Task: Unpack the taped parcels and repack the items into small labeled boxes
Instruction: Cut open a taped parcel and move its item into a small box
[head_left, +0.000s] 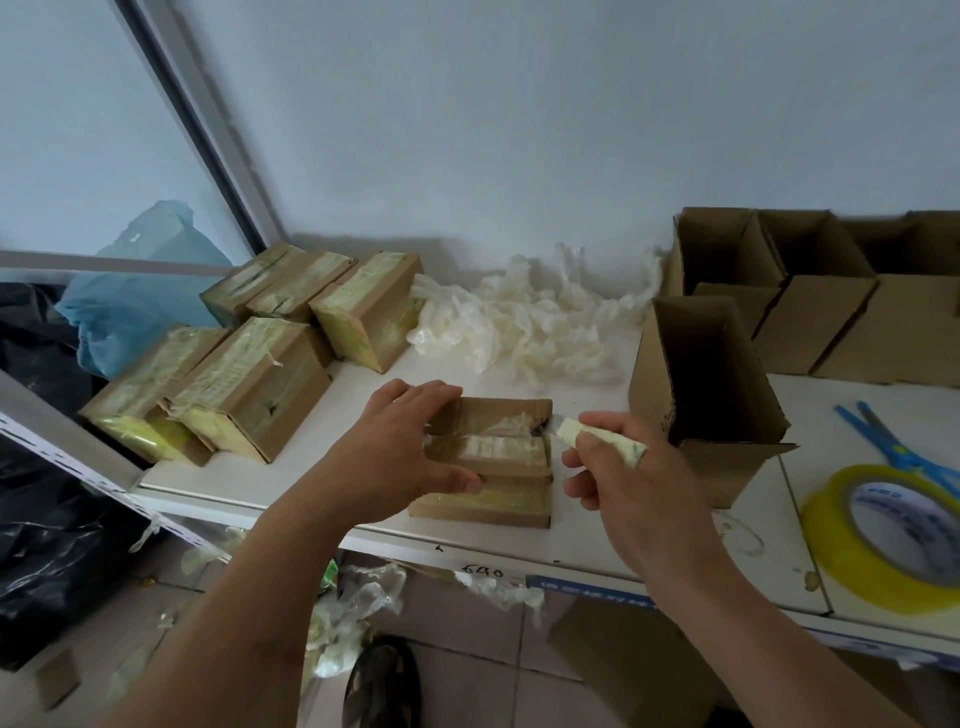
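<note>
White laminate forms the table (519, 540) we work at, set against a pale wall. Along its right side stand open cardboard boxes (815, 291), the nearest one (711, 384) just beside our right hand. At the left lie five taped parcels (249, 384) in a loose cluster, and behind them a heap of crumpled clear wrap (535, 322). Near the table's front edge sits the parcel (493, 462) we are opening; our left hand (395, 447) grips its left end, fingers over the top and thumb on the near side. Our right hand (623, 483) is curled around a tape-wrapped cutter (597, 436), whose tip meets the parcel's right edge. At far right lie a roll of yellow tape (883, 535) and blue scissors (893, 447).
</note>
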